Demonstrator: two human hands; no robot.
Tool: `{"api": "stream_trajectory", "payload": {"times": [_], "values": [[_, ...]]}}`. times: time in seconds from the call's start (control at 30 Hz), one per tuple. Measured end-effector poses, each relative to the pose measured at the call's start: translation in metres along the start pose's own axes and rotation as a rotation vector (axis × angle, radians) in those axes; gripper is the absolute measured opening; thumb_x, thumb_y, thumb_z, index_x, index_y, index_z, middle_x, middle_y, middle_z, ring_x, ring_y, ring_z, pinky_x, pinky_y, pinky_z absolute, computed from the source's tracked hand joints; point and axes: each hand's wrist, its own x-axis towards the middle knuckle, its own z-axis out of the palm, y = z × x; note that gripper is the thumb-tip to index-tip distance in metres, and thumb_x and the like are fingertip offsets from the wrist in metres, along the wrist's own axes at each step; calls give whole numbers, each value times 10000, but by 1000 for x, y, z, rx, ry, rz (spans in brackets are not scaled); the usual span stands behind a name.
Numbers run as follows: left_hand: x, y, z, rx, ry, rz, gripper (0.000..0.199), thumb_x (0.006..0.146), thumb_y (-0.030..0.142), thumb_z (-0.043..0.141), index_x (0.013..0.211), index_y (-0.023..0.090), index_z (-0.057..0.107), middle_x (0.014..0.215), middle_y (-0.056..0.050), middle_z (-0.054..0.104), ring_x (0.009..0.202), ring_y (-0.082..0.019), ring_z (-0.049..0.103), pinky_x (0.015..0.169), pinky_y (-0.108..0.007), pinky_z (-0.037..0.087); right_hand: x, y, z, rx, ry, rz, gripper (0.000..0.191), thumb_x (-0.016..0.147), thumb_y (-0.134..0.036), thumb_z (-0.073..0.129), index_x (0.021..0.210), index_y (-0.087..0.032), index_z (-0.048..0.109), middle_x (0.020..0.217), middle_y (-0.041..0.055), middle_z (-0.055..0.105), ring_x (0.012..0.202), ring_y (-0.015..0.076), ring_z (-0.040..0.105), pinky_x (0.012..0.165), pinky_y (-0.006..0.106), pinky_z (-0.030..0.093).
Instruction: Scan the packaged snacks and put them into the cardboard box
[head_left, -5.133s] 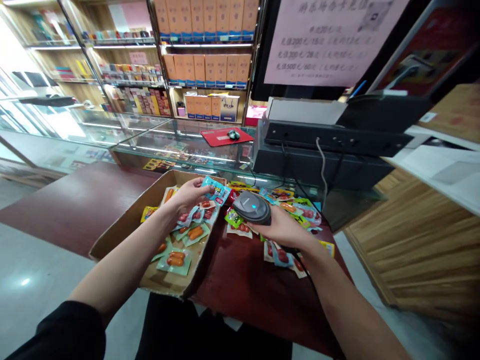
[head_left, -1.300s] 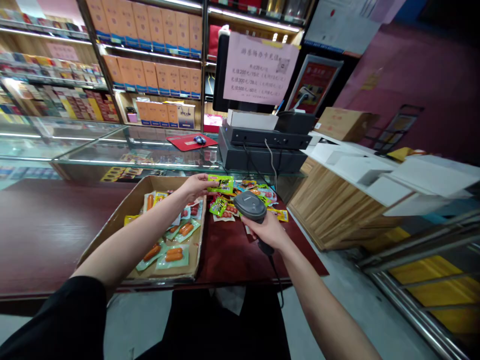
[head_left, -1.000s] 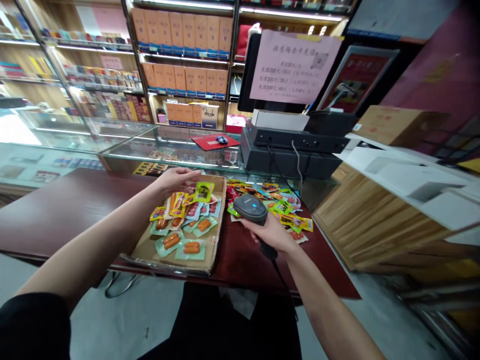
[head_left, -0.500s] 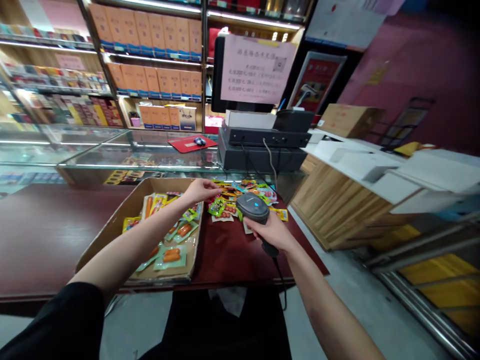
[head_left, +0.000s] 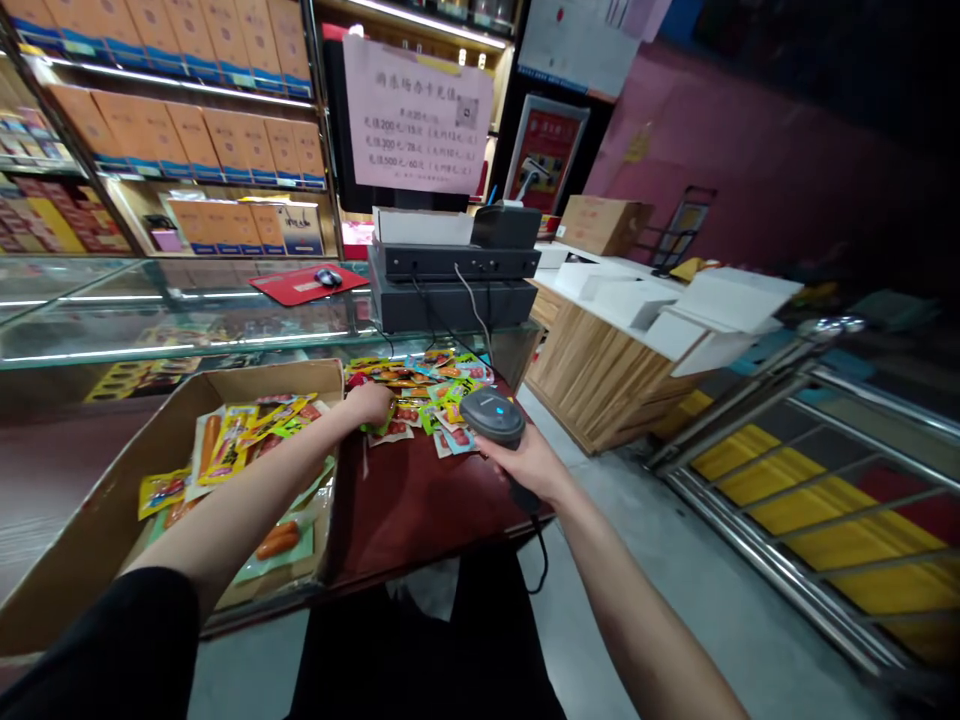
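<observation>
My right hand (head_left: 529, 465) is wrapped round the grip of a dark barcode scanner (head_left: 493, 416), whose head hangs over the right front of a pile of snack packets (head_left: 427, 385). A cable runs down from its grip. At the pile's left side, my left hand (head_left: 371, 404) has its fingers curled down on a small green snack packet (head_left: 377, 428), with something red just behind the knuckles. The fingertips are partly hidden. To the left, under my left forearm, a cardboard tray (head_left: 334, 480) holds several sausage packets (head_left: 279, 540) and yellow ones.
The dark red table (head_left: 420, 500) carries the tray and pile. Behind it stands a glass counter (head_left: 225, 345) with a cash register (head_left: 454, 300) and a red mouse pad (head_left: 289, 285). A metal railing (head_left: 765, 540) is at the right.
The view has turned to the right. My left hand has drawn back towards me at the pile's left side, its fingers now curled down onto a packet. My right hand still holds the scanner.
</observation>
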Motion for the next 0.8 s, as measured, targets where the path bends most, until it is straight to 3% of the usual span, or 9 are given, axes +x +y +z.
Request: {"api": "stream_trajectory", "payload": {"times": [0.2,0.27,0.37,0.5,0.67,0.8], "values": [[-2,6,-7,134,5,5,300,432,49,772,683,195,699,977,-139,687,1140,-343,557,975,-350,401,0,3,6,-12,-30,-25,316,790,-507,650,709,-209,587,452,-19,522,393,139,495,402,268,391],[-1,6,-12,203,8,-24,274,412,72,789,636,192,686,894,-123,692,1047,-328,601,898,-324,440,-1,1,6,-13,-43,-27,307,789,-502,648,732,-203,607,455,-19,521,394,138,493,403,268,390],[-1,3,-20,174,61,-60,187,442,129,794,539,202,652,613,-44,640,814,-250,646,727,-250,459,-3,-2,8,6,-53,-14,312,783,-489,650,872,-190,658,466,-22,518,391,137,484,396,267,387],[-8,-4,-21,-241,167,-43,163,520,251,819,561,186,676,515,9,594,648,-167,619,593,-209,433,-3,-2,13,30,-38,-15,313,782,-470,653,911,-185,663,477,-23,519,384,131,469,397,265,375],[-28,7,-21,-1099,157,-146,245,571,236,855,695,140,668,752,-57,710,682,-153,668,618,-248,534,1,1,22,16,-45,-22,259,780,-456,663,824,-202,641,445,-26,513,383,139,476,405,271,389],[-40,19,-37,-1306,244,-168,266,590,184,859,745,134,648,847,-60,718,711,-168,692,651,-322,598,3,-2,28,-66,-25,-51,259,783,-454,657,739,-201,627,453,-9,539,395,143,493,433,284,420]]}}
